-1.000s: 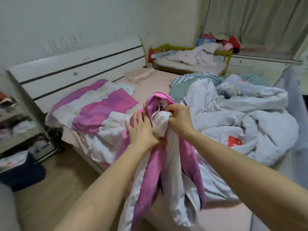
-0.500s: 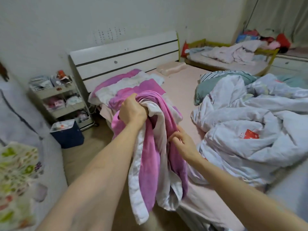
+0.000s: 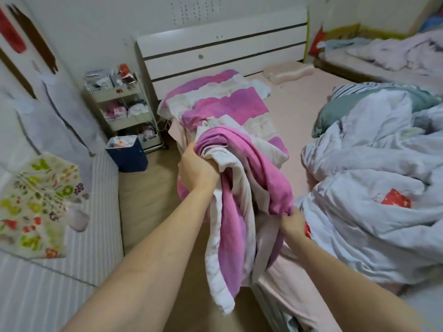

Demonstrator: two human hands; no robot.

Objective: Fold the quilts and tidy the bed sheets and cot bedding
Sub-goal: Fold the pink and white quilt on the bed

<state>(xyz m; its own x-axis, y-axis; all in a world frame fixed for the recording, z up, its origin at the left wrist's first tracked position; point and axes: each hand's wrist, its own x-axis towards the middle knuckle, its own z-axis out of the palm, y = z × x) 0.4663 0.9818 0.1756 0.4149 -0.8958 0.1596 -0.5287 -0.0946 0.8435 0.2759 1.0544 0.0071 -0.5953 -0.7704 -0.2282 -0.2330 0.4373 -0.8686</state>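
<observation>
1. Quilt [image 3: 242, 178], pink and white, hung bunched over the near edge of the bed [image 3: 294, 111]; its far end lay spread toward the headboard [image 3: 223, 49].
2. Left hand [image 3: 197, 170] gripped the raised bunch, fingers curled tight into the cloth.
3. Right hand [image 3: 292, 222] held a lower fold, fingers buried in fabric.
4. A pale blue quilt [image 3: 374, 178] lay crumpled to the right.
</observation>
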